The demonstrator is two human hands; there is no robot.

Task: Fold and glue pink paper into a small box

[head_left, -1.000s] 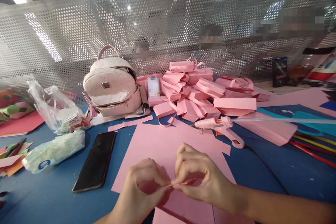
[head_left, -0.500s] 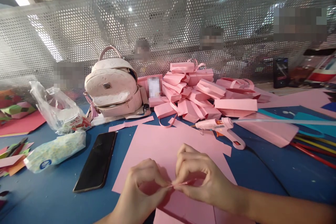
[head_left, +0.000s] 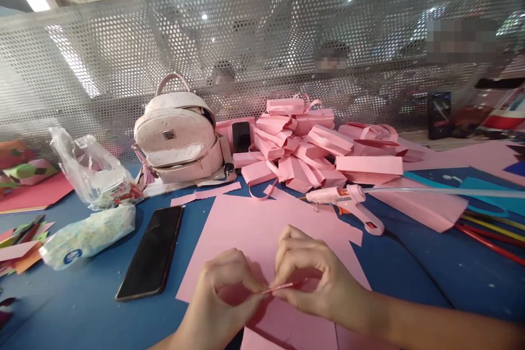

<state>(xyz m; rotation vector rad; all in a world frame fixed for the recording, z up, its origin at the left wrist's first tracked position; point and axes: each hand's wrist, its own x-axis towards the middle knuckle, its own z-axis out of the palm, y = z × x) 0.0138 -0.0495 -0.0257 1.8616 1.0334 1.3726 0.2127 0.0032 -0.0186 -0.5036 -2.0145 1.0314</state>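
Between the fingertips of both hands is a narrow pink paper strip, seen nearly edge-on. My left hand pinches its left end, thumb against forefinger. My right hand pinches it just beside, with the strip's free end showing inside the curl of its fingers. Beneath the hands lie large pink paper sheets, with a folded-looking piece at the bottom edge. A pink hot glue gun rests on its side beyond my right hand, a clear glue stick running out behind it.
A black phone lies left of the sheets, near a tissue pack and a plastic bag. Behind stand a white backpack and a heap of pink paper boxes. The glue gun's cord trails right. A perforated metal screen closes the back.
The strip's free end has tilted and shows more clearly between my fingers. Both hands stay pinched in nearly the same place. Nothing else on the table has visibly moved.
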